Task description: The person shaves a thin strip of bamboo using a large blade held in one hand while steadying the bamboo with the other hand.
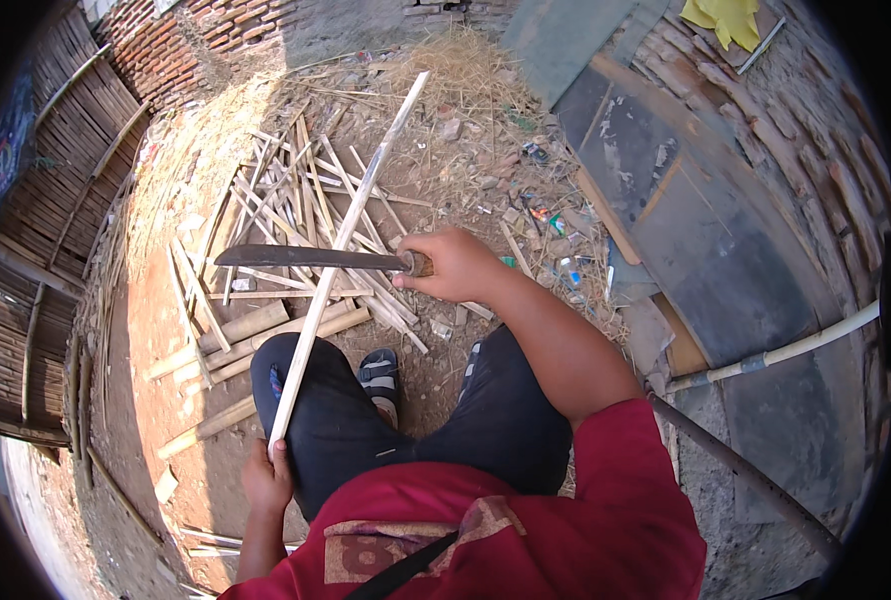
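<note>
Pile (287,205): strips, far left.
Long strip (313,318): 1, slanting near left to far right.
Machete (295,256): crosses it midway; contact unclear.
Right hand (455,264): my fingers clamped on the handle (420,263).
Left hand (266,480): clamped on the strip's near end.
Stroke: shaving, I judge; next wants it steady.

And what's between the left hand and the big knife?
In the head view, a long pale strip runs from the left hand, in front of the left knee, up to the knife.
</note>
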The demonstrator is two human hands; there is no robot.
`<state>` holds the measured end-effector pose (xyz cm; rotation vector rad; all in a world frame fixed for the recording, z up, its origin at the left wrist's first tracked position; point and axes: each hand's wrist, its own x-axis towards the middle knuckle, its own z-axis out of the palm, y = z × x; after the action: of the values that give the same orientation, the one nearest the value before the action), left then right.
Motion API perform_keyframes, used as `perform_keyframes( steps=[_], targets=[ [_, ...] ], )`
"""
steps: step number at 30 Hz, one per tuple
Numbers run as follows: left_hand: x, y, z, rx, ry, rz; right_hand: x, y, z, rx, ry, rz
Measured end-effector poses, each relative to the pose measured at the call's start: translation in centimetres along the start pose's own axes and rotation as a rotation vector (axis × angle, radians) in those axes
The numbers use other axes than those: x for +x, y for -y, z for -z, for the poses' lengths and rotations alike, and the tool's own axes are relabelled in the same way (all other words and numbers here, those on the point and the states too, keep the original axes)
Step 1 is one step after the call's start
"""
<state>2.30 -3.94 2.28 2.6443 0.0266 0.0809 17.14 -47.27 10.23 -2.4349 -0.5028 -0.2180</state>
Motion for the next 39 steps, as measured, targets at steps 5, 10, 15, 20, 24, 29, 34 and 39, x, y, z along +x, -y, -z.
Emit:
perform_keyframes(
  steps=[5,10,15,20,24,29,34,39],
  targets=[
    [1.3,-0.4,1.0,0.106,0.073,-0.053,-0.1,0.2,-1.6,-0.297,0.343,0.082],
    [1.6,-0.4,1.0,0.094,0.052,-0.077,0.5,-6.9,0.3,-0.094,0.114,-0.295],
    [1.7,-0.9,1.7,0.108,0.101,-0.050,0.1,-3.7,-1.1,-0.176,0.113,-0.170],
    [1.7,-0.5,1.9,0.112,0.085,-0.056,0.7,0.2,-2.3,-0.194,0.386,-0.005],
    [1.8,-0.3,1.5,0.139,0.079,-0.041,1.6,-6.8,-0.5,0.068,0.063,-0.425],
    [2.1,-0.2,1.8,0.138,0.106,-0.079,0.6,-5.3,-2.6,-0.092,0.178,-0.241],
    [2.0,-0.2,1.9,0.088,0.127,-0.080,0.5,-1.3,-2.4,-0.147,0.417,-0.024],
    [2.3,-0.5,1.8,0.118,0.102,-0.064,0.6,-9.4,-0.5,-0.039,-0.048,-0.437]
  ],
)
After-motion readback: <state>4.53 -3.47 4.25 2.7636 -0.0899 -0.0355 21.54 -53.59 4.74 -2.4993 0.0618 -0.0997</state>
